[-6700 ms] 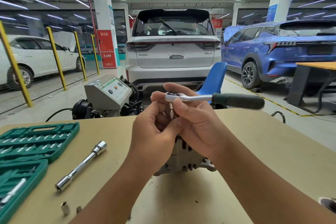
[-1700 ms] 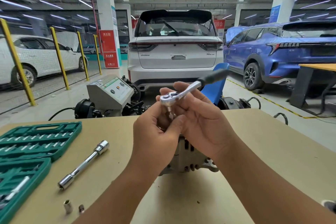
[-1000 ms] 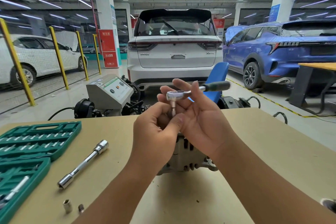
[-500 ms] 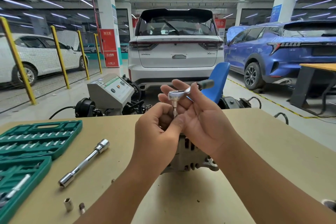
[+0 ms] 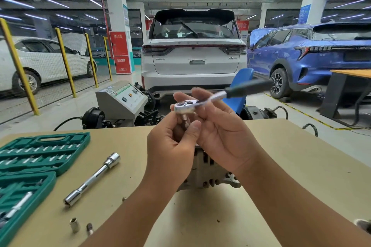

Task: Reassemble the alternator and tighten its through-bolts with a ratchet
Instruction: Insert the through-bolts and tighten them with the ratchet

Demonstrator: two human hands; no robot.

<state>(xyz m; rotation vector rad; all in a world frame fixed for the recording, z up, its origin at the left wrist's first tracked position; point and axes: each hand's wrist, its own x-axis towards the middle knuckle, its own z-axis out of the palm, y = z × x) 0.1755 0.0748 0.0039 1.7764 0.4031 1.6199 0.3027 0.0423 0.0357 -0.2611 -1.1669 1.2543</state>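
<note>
Centrally, head view: chrome ratchet with black rubber handle, head held above the grey cast-metal alternator, which stands on the tan wooden table, mostly hidden behind both wrists. Handle points up and right, blurred. Left hand: fingers curled, thumb and fingertips pinching the short socket stem under the ratchet head. Right hand: palm up, fingers fairly straight, cradling the ratchet head from behind. Left of the hands: long chrome extension bar; open green plastic socket case; two small loose sockets near the table's front edge.
</note>
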